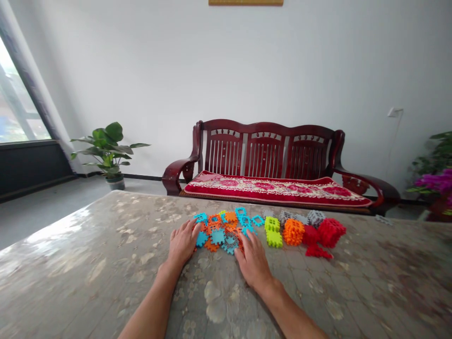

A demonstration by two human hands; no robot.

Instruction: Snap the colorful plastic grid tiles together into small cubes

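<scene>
My left hand (182, 243) lies flat on the table (106, 263), fingers stretched toward the left edge of a loose heap of blue and orange interlocking plastic tiles (223, 230). My right hand (253, 262) rests palm down at the near right of the same heap, fingertips touching the blue pieces. Neither hand holds anything. To the right of the heap stand assembled blocks: green (273, 231), orange (294, 231), red (330, 232) and grey (315, 217).
The table carries a floral-patterned cover. Behind it stands a dark red wooden bench (271, 150) with a red cushion. A potted plant (108, 153) is on the floor at the left, purple flowers (438, 181) at the right.
</scene>
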